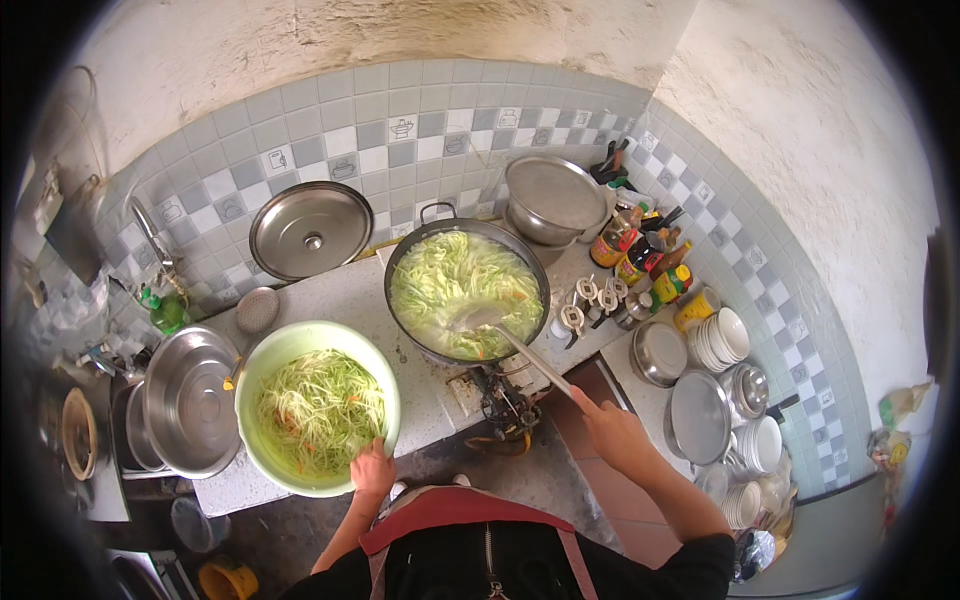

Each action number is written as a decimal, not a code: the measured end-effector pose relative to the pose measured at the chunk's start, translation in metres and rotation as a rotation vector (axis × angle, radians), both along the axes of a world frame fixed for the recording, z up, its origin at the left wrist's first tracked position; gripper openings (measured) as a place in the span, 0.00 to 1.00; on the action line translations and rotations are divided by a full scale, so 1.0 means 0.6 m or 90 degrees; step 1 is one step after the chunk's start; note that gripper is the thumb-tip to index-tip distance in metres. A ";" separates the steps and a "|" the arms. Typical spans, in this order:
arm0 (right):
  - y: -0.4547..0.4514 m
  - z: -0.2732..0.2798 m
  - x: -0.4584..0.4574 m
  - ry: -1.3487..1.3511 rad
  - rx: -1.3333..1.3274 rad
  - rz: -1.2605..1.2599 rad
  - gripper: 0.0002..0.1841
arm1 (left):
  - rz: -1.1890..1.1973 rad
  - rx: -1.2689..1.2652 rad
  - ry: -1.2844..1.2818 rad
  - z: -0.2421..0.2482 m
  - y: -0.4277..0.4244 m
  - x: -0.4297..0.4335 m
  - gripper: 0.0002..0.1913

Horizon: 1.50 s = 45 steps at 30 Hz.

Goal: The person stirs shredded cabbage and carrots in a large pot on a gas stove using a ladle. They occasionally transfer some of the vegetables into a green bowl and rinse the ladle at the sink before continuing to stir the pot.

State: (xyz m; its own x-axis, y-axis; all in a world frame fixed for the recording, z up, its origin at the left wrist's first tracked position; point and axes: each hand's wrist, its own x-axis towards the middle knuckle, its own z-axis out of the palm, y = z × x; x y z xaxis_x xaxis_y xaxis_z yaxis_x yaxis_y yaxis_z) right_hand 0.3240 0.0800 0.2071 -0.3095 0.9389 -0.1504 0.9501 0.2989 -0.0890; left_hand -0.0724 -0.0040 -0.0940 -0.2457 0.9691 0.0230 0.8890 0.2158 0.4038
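Observation:
With my right hand [611, 431] I grip the handle of a metal spatula [536, 361], whose blade rests in a large wok [541, 262]. Shredded pale green vegetable with orange bits [461, 281] fills the wok, in cloudy liquid. My left hand [373, 469] grips the near right rim of a pale green plastic basin [319, 331], left of the wok. More shredded green vegetable with orange bits [322, 409] lies in the basin. Part of the blade is hidden by the wok's contents.
Left of the basin are a steel bowl [193, 401] and a skimmer [257, 310]. A metal lid [311, 231] leans on the tiles. Behind the wok stands a covered pot [555, 199]. Sauce bottles [615, 244], spice jars [574, 319] and stacked bowls [720, 337] stand to the right.

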 end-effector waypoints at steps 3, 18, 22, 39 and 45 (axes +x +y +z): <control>0.037 -0.047 0.010 0.038 0.043 0.035 0.34 | -0.005 -0.016 -0.005 0.000 0.003 0.001 0.20; 0.316 -0.117 -0.033 0.305 0.094 0.063 0.32 | 0.012 -0.004 -0.023 0.002 0.003 0.003 0.18; 0.302 -0.072 -0.077 0.227 0.065 0.133 0.33 | 0.022 -0.019 -0.031 0.009 0.003 0.006 0.17; 0.126 0.107 0.028 -0.102 0.159 0.150 0.35 | 0.032 -0.033 -0.018 0.010 0.005 0.005 0.17; 0.068 0.141 0.063 -0.104 0.165 0.099 0.29 | 0.032 -0.021 -0.020 0.008 0.005 0.005 0.17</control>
